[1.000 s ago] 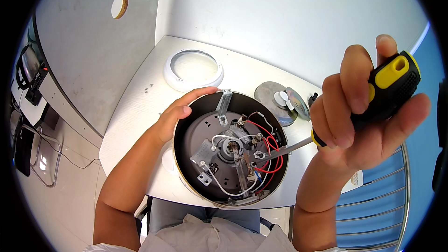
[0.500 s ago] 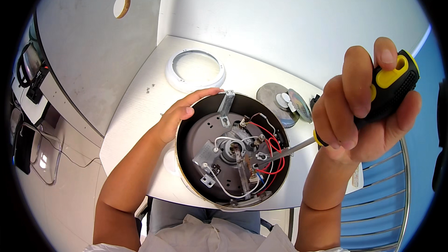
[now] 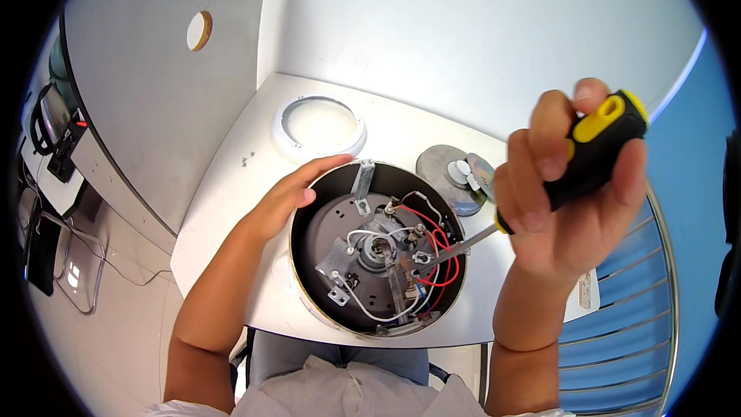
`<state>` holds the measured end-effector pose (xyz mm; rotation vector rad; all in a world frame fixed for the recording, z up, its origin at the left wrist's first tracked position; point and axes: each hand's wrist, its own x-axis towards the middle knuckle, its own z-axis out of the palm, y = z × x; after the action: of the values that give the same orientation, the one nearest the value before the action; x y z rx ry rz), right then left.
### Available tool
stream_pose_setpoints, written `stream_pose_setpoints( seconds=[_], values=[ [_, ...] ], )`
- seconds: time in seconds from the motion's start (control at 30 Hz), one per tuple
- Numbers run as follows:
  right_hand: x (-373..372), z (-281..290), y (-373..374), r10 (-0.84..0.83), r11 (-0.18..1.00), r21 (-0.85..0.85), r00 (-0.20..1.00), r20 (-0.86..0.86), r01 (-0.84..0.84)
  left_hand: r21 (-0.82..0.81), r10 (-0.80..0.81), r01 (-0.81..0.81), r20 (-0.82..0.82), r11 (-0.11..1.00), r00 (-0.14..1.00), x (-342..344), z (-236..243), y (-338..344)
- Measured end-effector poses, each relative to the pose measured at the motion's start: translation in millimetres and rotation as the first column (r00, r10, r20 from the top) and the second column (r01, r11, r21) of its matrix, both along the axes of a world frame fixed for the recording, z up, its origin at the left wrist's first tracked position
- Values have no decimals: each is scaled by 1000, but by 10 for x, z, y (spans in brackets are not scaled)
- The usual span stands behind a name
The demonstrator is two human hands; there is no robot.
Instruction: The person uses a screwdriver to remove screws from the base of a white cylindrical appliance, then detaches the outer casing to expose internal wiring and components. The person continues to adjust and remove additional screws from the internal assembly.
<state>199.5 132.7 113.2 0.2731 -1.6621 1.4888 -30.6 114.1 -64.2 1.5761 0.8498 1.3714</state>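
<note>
My left hand (image 3: 297, 189) grips the upper left rim of a round metal appliance housing (image 3: 332, 247), its fingertips near a metal bracket (image 3: 363, 185). Inside are red and white wires (image 3: 438, 238), fittings and a central hub (image 3: 378, 247). My right hand (image 3: 559, 185) is closed around a black and yellow screwdriver (image 3: 598, 147), raised at the right of the housing. Its metal shaft (image 3: 478, 238) slants down into the housing, the tip among the fittings right of the hub. I cannot make out exactly what the tip touches.
The housing stands on a white table (image 3: 216, 224). Behind it lie a white ring (image 3: 309, 147) and a grey round plate with discs (image 3: 444, 174). A wall panel (image 3: 463, 23) backs the table. A side table with a kettle (image 3: 54, 116) is at left, chrome rails (image 3: 664, 293) at right.
My right hand and screwdriver handle have moved left and down, the shaft still in the housing. The whole view has shifted slightly. My left hand stays on the rim.
</note>
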Motion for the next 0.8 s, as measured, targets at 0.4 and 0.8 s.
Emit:
stream_pose_setpoints(
  seconds=[0.4,0.8],
  values=[
    [12,1,-111,-331,935,-125,943,41,333,537,536,-187,-623,822,570,998,742,-1156],
    [54,148,-386,-435,892,-49,883,178,450,502,558,-244,-741,830,374,1325,667,-1278]
  ],
)
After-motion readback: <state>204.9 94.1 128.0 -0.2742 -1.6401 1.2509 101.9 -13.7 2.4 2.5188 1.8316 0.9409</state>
